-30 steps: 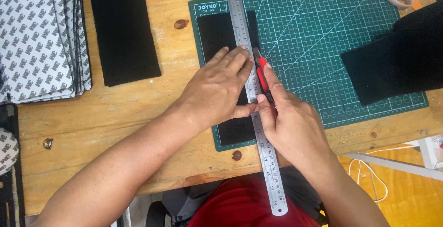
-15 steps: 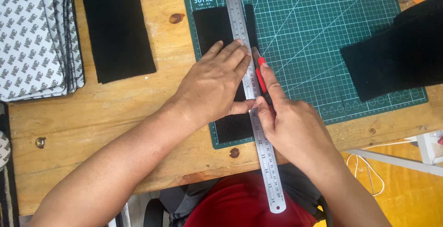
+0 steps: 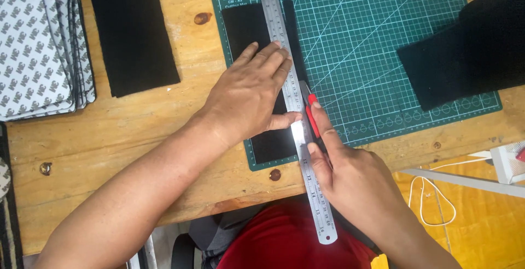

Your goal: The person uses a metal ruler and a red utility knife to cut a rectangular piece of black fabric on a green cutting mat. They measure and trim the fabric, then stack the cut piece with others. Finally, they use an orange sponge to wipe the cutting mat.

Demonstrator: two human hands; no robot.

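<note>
My left hand (image 3: 249, 97) lies flat, fingers spread, pressing a long steel ruler (image 3: 290, 91) down onto a black sheet (image 3: 246, 28) on the green cutting mat (image 3: 383, 39). My right hand (image 3: 350, 173) grips a red utility knife (image 3: 311, 113), its blade against the ruler's right edge. A thin black strip (image 3: 292, 34) shows to the right of the ruler, above the knife. The ruler's lower end hangs past the table's front edge.
Another black sheet (image 3: 131, 34) lies on the wooden table (image 3: 136, 138) left of the mat. A stack of grey patterned sheets (image 3: 35, 45) sits at far left. A larger black piece (image 3: 465, 50) covers the mat's right side. Yellow floor and a white cord (image 3: 432, 203) show lower right.
My right hand has drawn the knife down along the ruler toward me. My left hand keeps pressing the ruler in the same spot.
</note>
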